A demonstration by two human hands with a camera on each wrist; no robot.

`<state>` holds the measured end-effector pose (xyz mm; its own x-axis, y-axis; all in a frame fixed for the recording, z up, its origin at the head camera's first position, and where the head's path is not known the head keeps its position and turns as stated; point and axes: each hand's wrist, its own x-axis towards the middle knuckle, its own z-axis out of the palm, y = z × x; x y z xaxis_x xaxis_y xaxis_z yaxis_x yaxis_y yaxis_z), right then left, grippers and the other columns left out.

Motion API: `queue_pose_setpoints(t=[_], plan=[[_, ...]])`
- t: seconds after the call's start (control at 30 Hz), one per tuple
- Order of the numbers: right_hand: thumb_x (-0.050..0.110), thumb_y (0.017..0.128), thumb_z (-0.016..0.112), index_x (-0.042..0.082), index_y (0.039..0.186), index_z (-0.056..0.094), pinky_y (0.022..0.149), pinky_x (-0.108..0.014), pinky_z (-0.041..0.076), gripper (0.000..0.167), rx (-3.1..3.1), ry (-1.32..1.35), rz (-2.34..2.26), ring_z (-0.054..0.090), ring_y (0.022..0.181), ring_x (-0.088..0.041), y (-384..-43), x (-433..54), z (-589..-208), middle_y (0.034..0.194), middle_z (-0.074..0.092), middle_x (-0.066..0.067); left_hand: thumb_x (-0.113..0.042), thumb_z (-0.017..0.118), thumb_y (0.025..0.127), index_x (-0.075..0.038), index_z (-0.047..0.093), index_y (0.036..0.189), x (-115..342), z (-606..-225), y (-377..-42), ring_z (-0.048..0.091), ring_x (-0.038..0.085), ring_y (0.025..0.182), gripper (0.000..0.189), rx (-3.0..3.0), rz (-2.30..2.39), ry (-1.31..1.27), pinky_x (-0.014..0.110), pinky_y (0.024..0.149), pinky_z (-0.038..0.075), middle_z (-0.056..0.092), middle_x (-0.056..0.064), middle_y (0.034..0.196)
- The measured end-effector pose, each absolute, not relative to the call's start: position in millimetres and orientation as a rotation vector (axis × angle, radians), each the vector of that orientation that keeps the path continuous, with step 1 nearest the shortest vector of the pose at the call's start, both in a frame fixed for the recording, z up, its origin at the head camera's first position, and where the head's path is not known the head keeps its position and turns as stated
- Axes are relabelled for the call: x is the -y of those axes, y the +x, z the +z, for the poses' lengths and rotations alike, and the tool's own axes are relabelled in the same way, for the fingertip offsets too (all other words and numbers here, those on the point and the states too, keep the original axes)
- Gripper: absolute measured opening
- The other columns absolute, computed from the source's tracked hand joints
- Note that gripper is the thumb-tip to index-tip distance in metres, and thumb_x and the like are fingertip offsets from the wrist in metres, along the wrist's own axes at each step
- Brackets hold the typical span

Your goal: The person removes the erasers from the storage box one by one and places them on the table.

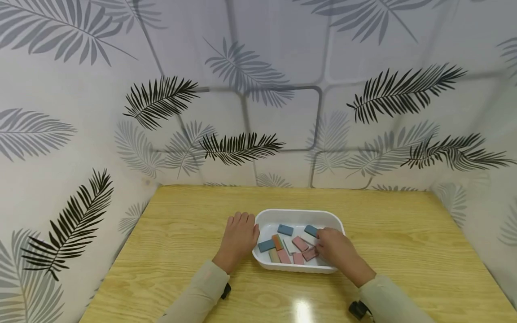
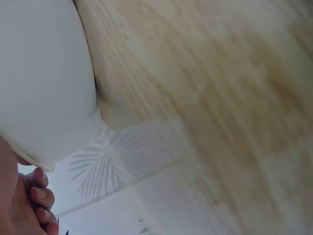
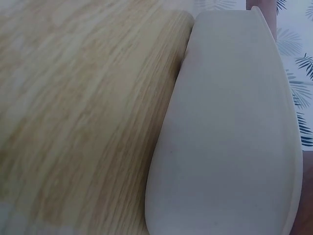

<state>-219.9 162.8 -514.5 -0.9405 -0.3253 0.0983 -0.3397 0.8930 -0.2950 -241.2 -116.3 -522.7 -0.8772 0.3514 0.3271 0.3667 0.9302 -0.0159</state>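
Observation:
A white tray (image 1: pixel 296 268) with rounded corners holds several small flat rectangular blocks. Among them are a blue block (image 1: pixel 286 230), an orange block (image 1: pixel 277 242) and a pink block (image 1: pixel 300 243). My left hand (image 1: pixel 239 237) grips the tray's left rim, thumb over the edge and fingers curled outside, as the left wrist view shows. My right hand (image 1: pixel 339 251) reaches over the right end into the tray. Its fingers are at another blue block (image 1: pixel 311 230), above a white block (image 1: pixel 310 238); the fingertips are hidden, so a hold cannot be made out.
The tray stands on a light wood-grain table (image 1: pixel 194 215). Behind the table and at its sides hangs a pale leaf-patterned covering (image 1: pixel 274 166). Dark wrist devices show below both hands. The tray's outer side (image 3: pixel 225 117) fills much of the right wrist view.

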Motion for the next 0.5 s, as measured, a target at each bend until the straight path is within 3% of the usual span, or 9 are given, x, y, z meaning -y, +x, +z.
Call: queue_pose_setpoints(t=[0.17,0.5], plan=[[0.007,0.076,0.069,0.006,0.075,0.063,0.056,-0.031,0.039,0.006,3.06,0.518,0.511,0.043,0.06,-0.014,-223.3,-160.8,-516.1,0.068,0.052,0.0,-0.03,0.041,0.096,-0.009,0.052,0.096,115.0,-522.9,-239.9,0.038,0.021,0.083,0.025,2.764,-0.078,-0.518,0.034,0.071,0.029,0.049,0.004,0.09],[0.005,0.079,0.07,0.002,0.089,0.064,0.064,-0.033,0.044,0.012,3.123,0.615,0.538,0.046,0.068,-0.015,-227.8,-159.6,-511.5,0.076,0.053,-0.002,-0.03,0.038,0.098,-0.007,0.051,0.1,115.5,-525.3,-241.3,0.038,0.022,0.085,0.027,2.765,-0.026,-0.52,0.034,0.071,0.029,0.048,0.005,0.091]])
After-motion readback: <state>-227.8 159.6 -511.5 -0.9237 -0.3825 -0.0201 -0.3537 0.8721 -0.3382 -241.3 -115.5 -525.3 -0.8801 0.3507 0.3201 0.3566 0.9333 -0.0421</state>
